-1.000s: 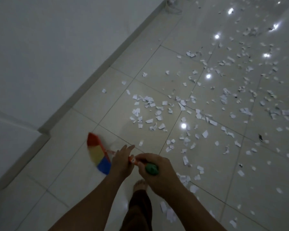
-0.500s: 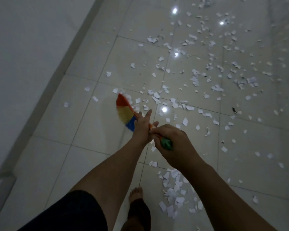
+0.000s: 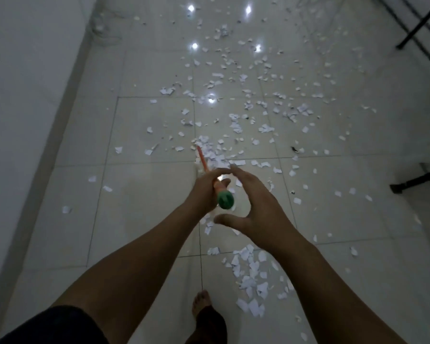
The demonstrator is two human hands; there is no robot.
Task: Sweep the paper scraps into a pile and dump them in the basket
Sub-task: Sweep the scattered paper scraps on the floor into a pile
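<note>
"Pointing which way was the broom [image 3: 204,162]?"

"Away from the person, straight ahead and down. Its long orange handle ran from the green cap [image 3: 225,200] by the hands to the tiled floor [image 3: 147,219], where its far end sat among paper scraps [image 3: 216,155]. The brush head could not be made out."

"And the hands?"

"The left hand [image 3: 206,192] was wrapped round the handle just beyond the cap, fingers clamped on it. The right hand [image 3: 256,207] hovered just beside the cap, fingers apart and gently curved, holding nothing."

"Where did the paper lie?"

"It was scattered over the floor ahead, thickest round the broom's far end. A looser pile [image 3: 251,276] lay near the person's bare foot [image 3: 201,304], to its right. A white wall [image 3: 23,95] ran along the left, and dark metal legs [image 3: 417,23] stood at the upper right."

"What had changed from half a second before?"

"Back then the right hand gripped the green cap, and the handle slanted off to the left with a red, yellow and blue brush head showing. By this moment that hand was off the cap and the handle pointed dead ahead."
</note>
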